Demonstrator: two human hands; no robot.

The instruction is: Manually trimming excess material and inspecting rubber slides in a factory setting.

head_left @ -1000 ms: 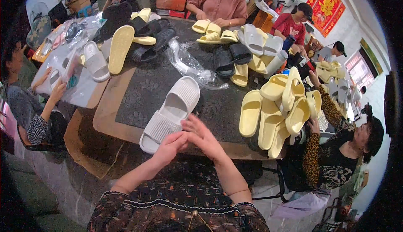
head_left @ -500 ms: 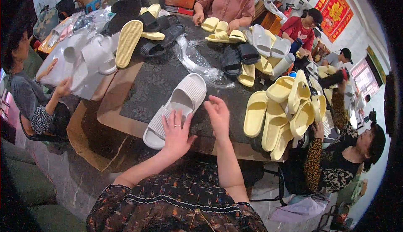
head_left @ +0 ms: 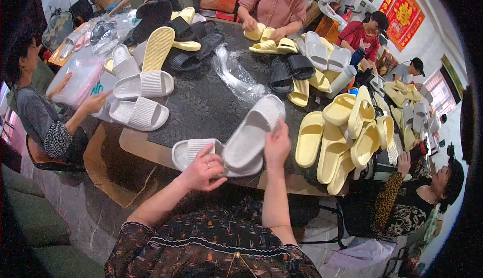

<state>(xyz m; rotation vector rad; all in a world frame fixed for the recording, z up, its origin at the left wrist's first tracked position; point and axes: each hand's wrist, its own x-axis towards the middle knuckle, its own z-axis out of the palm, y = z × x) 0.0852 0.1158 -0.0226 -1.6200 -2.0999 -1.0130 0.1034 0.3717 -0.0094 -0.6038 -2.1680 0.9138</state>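
Note:
My right hand [head_left: 277,146] grips the side of a light grey slide slipper [head_left: 249,144], tilted up off the table. Below it, at the near edge, another light grey slipper [head_left: 188,152] lies sideways, partly covered by the raised one. My left hand [head_left: 204,169], a ring on one finger, is over the near side of that lower slipper, close to the raised slipper's heel. Its index finger is stretched out and the other fingers are loosely bent, with nothing visibly held.
Yellow slippers [head_left: 308,139] are piled to the right. Grey slippers [head_left: 143,84] lie to the left near a co-worker's hand [head_left: 93,102]. Black slippers [head_left: 279,74] and crumpled clear plastic [head_left: 236,79] are further back on the dark tabletop [head_left: 201,109]. Several people sit around.
My right hand has taken hold of a grey slipper and lifted and tilted it. The two slippers now lie across each other. The left co-worker's grey slippers have been put on the table.

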